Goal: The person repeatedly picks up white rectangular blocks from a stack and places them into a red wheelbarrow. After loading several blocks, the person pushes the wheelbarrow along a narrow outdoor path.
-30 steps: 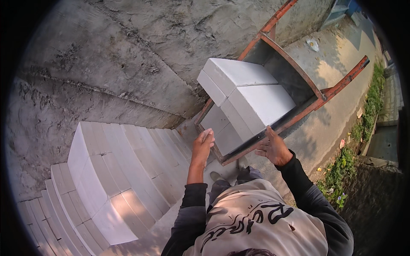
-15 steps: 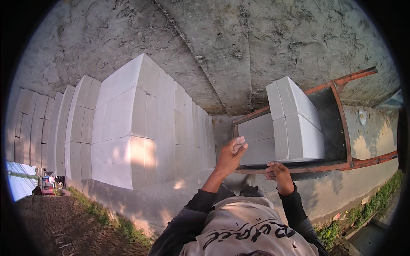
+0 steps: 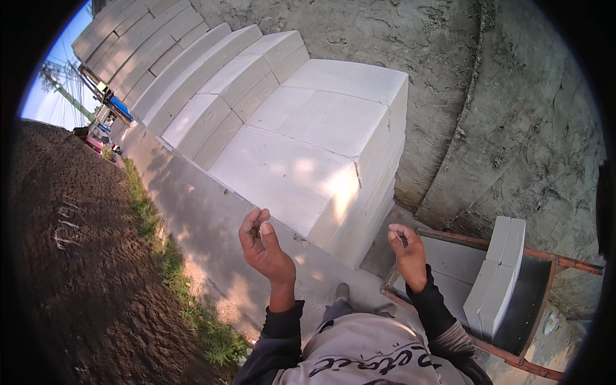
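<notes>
In mid-air, my left hand (image 3: 264,250) is raised with bent fingers and the thumb apart, holding nothing. It is nearest to the lower edge of a stack of large white-grey building blocks (image 3: 289,167). My right hand (image 3: 409,256) hovers past the stack's near corner, by the left end of a cart with a rusty red frame (image 3: 553,282). Its fingers are loosely curled, with nothing between them and the thumb. Inside the cart, several blocks (image 3: 497,276) stand on edge, and flat blocks (image 3: 449,260) lie on its bed to their left.
A rough grey cement wall (image 3: 532,115) rises behind the stack and cart. More block stacks (image 3: 147,45) step away to the far left. A concrete path (image 3: 173,192) runs alongside, bordered by a grass strip (image 3: 199,321) and dark bare soil (image 3: 77,244).
My view has swung left, away from the cart toward the block stack. Both hands have moved off the cart's near rim and spread farther apart. The blocks in the cart look unchanged.
</notes>
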